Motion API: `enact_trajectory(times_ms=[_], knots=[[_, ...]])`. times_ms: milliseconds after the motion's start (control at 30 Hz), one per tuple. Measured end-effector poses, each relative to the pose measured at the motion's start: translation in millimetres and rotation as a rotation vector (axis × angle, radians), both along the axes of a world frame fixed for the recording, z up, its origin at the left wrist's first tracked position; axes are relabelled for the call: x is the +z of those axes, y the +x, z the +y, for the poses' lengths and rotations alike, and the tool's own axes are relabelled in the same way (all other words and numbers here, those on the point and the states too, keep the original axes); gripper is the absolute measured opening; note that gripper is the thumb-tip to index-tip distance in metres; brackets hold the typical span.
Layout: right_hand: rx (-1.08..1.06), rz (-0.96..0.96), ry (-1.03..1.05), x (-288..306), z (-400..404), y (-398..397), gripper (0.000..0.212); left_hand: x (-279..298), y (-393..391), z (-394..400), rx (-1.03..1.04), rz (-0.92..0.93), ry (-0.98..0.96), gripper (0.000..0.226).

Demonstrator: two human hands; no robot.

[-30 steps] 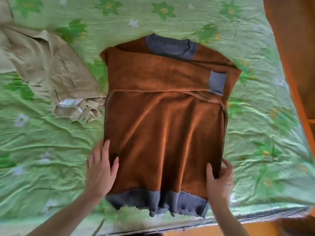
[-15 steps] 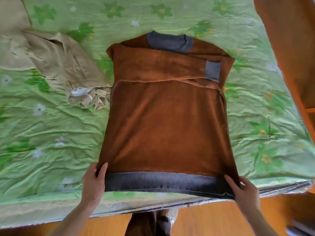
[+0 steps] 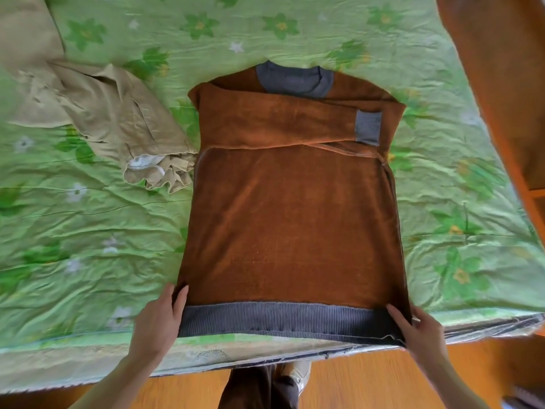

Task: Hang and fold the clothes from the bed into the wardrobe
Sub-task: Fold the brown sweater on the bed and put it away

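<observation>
A brown sweater with grey collar, cuff and hem lies flat on the green flowered bedspread, collar away from me. Its sleeves are folded across the chest, one grey cuff showing at the right. My left hand pinches the bottom left corner at the grey hem band. At the bottom right corner my right hand pinches the same hem. The hem is pulled taut at the bed's near edge.
Crumpled beige trousers lie on the bed to the left, their end touching the sweater's side. Orange wooden furniture stands at the right. Wooden floor and my legs show below the bed edge.
Both hands slid from the sweater's lower sides to its bottom corners and took hold of the hem. The bunched hem now lies straight and the body is smoothed flat.
</observation>
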State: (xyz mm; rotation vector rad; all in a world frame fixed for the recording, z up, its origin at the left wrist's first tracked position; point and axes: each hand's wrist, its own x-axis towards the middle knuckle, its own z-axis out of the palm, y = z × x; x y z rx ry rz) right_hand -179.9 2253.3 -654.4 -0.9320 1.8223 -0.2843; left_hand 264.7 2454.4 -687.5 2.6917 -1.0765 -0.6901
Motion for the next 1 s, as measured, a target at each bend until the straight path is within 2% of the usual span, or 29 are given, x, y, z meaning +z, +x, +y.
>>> enact_trajectory(times_ms=[133, 200, 267, 367, 433, 533, 600, 767, 800, 900, 1000], knots=[[0.080, 0.070, -0.029, -4.7, -1.0, -6.6, 0.011, 2.2, -8.4, -8.3, 0.127, 0.154, 0.007, 0.039], [0.088, 0.052, 0.051, -2.4, -7.5, -6.4, 0.019, 10.4, -15.9, -19.1, 0.238, 0.258, -0.026, 0.044], [0.021, -0.071, 0.235, 9.0, -17.2, -6.2, 0.033, 24.3, -20.1, -34.4, 0.387, 0.407, -0.067, 0.046], [-0.209, -0.398, 0.438, 33.8, -36.6, 1.5, 0.032, 50.1, -13.3, -59.2, 0.644, 0.673, -0.123, 0.031], [-0.289, -0.551, 0.431, 52.2, -55.3, 9.7, 0.033, 69.2, 0.9, -78.9, 0.751, 0.830, -0.145, 0.023], [-0.400, -0.718, 0.399, 59.4, -86.0, 25.1, 0.052, 89.2, 28.1, -108.4, 0.855, 1.059, -0.186, 0.021], [-0.467, -0.774, 0.361, 58.4, -109.5, 38.3, 0.039, 97.1, 45.9, -135.4, 0.904, 1.156, -0.203, 0.024], [-0.446, -0.856, 0.276, 51.0, -167.8, 77.0, 0.043, 92.7, 75.4, -200.5, 1.069, 1.181, -0.248, 0.011], [-0.451, -0.838, 0.271, 49.6, -178.6, 84.9, 0.043, 88.7, 80.6, -214.4, 1.068, 1.179, -0.239, 0.011], [-0.523, -0.707, 0.222, 35.1, -210.9, 104.8, 0.026, 67.8, 94.5, -251.6, 1.051, 1.117, -0.196, 0.014], [-0.536, -0.632, 0.197, 10.3, -240.6, 117.5, 0.026, 44.3, 100.9, -279.6, 1.095, 1.044, -0.236, 0.017]])
